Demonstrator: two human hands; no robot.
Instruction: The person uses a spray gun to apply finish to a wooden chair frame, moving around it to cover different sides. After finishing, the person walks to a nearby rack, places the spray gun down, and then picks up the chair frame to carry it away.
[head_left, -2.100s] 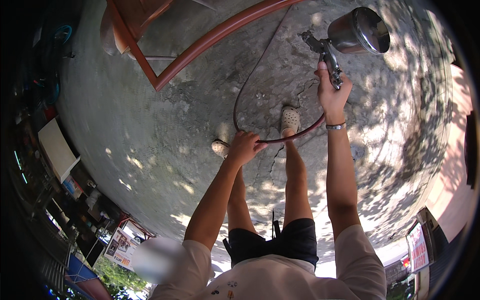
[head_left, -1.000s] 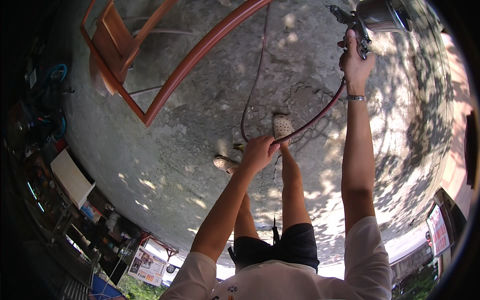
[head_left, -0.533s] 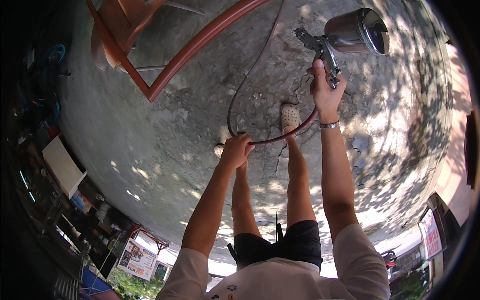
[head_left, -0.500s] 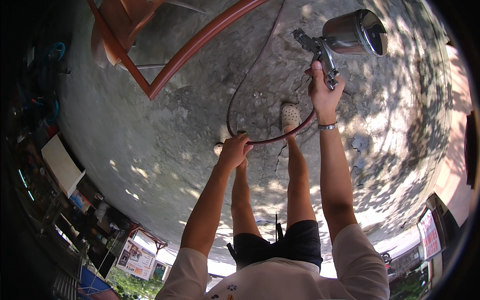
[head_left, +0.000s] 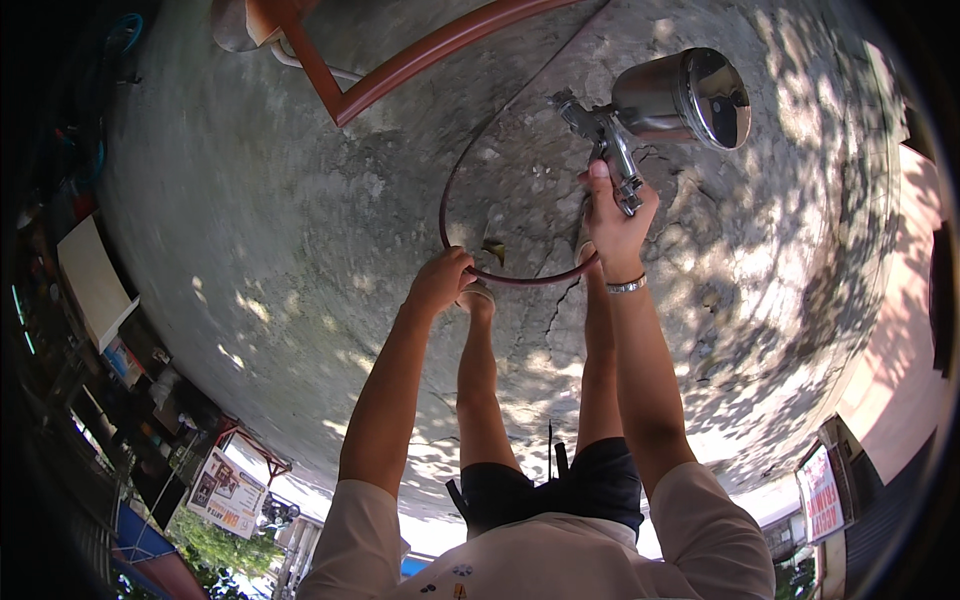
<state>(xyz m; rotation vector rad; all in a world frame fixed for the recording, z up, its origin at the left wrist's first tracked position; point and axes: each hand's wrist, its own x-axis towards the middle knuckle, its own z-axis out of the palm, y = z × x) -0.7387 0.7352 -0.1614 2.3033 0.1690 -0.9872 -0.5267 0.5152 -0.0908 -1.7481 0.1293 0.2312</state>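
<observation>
Left hand [head_left: 440, 282]: low centre of the frame, grip closed around the dark red hose [head_left: 452, 190] where it loops past the knees.
Right hand [head_left: 615, 215]: right of centre, grip closed on the handle of the spray gun [head_left: 610, 140], one finger up along the trigger.
Spray gun: upper right of centre, its shiny metal cup [head_left: 685, 95] tilted to the right, its nozzle facing left toward the frame.
Hose: runs from the gun's handle in a curve to the left hand, then arcs up toward the top edge.
Metal frame [head_left: 440, 50]: reddish-brown bars across the top centre, over the concrete floor [head_left: 250, 220]; they look evenly coloured.
Progress: as a judgement, spraying looks under way or paused; how much of the frame is left to coat cannot be told.
Signs: a pale rectangular board with small pictures [head_left: 228, 492] at lower left; a red-and-white upright sign [head_left: 822, 492] at lower right; a blank white panel [head_left: 95, 280] at the left edge.
</observation>
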